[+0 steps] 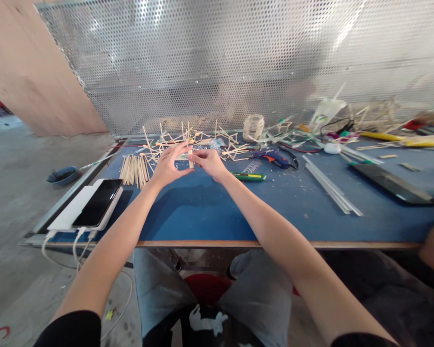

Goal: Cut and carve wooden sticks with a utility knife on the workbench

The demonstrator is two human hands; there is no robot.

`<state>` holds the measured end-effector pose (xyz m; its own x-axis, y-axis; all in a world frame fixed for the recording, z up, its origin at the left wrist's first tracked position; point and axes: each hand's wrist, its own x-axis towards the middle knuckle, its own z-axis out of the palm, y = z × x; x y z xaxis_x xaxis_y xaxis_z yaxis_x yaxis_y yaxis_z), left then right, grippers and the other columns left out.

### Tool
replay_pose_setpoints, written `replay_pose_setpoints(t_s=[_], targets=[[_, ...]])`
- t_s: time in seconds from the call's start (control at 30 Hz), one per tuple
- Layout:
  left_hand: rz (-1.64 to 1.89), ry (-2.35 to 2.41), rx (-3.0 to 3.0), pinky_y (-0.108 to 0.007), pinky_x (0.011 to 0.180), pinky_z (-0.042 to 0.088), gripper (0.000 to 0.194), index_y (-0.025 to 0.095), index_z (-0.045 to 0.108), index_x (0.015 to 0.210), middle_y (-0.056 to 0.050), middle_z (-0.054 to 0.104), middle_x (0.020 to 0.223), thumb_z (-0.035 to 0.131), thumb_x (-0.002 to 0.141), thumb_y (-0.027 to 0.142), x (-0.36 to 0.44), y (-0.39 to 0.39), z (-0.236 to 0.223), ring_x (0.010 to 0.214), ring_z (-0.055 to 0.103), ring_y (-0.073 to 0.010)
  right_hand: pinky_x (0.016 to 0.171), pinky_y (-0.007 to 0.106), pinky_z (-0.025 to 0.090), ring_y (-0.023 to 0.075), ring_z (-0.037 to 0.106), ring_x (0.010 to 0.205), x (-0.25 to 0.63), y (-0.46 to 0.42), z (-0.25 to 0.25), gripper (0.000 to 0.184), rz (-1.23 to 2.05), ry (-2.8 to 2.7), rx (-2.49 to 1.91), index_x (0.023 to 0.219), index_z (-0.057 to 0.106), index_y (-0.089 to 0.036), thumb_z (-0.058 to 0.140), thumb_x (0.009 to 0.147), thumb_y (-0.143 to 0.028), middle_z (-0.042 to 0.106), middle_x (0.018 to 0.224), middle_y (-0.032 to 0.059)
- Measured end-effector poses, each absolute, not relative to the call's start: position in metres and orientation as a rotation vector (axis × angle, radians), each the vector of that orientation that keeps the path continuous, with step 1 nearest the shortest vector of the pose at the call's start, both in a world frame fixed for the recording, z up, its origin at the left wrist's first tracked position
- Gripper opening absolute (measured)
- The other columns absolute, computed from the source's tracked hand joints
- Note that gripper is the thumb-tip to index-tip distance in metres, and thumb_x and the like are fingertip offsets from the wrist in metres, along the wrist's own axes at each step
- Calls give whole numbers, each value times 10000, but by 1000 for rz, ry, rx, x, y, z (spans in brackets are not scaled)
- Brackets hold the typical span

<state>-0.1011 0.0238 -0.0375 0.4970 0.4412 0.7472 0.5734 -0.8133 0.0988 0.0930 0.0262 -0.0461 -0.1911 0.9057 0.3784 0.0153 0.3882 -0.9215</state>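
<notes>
Left hand (169, 166) spread in wide C, finger and thumb spanning short sticks (191, 158); right hand (210, 163) nearly closed, fingertips pinching sticks' side. Sticks over blue tabletop (202, 217), well back from front edge (202, 244); stick pile (133, 171) left, green cutter (249, 177) right.

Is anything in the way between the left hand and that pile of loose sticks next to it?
Nothing visible stands between the left hand and the pile of sticks. The stick frames stand close by, farther back, so the hand might brush them.
</notes>
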Motion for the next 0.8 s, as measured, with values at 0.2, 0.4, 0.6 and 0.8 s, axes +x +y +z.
replay_pose_setpoints(t_s=[0.2, 0.4, 0.6, 0.8], targets=[[-1199, -883, -2560, -470, 1139, 424, 860, 287, 320, 1532, -54, 684, 1333, 783, 820, 424, -101, 25, -38, 1257, 616, -261, 544, 274, 307, 98, 383, 581, 95, 27, -46, 434, 1043, -1580, -840, 843, 743, -164, 738, 763, -591, 508, 604, -33], [-1184, -890, -2549, -458, 1137, 407, 884, 312, 303, 1539, -47, 687, 1330, 789, 809, 421, -100, 25, -40, 1277, 598, -257, 572, 275, 345, 108, 413, 607, 99, 27, -45, 444, 1034, -1612, -818, 871, 751, -184, 707, 784, -618, 515, 622, -28], [-1143, -910, -2544, -464, 1130, 400, 848, 307, 361, 1523, -63, 611, 1428, 770, 806, 500, -99, 26, -41, 1289, 564, -267, 541, 276, 310, 101, 377, 570, 100, 26, -43, 444, 998, -1578, -866, 855, 754, -176, 727, 766, -610, 492, 578, -37], [-1059, -953, -2451, -503, 1151, 318, 838, 288, 462, 1488, -87, 564, 1465, 732, 779, 642, -101, 27, -40, 1323, 503, -318, 541, 277, 311, 95, 384, 570, 97, 28, -46, 437, 953, -1536, -893, 816, 742, -151, 749, 739, -581, 538, 614, -19]])
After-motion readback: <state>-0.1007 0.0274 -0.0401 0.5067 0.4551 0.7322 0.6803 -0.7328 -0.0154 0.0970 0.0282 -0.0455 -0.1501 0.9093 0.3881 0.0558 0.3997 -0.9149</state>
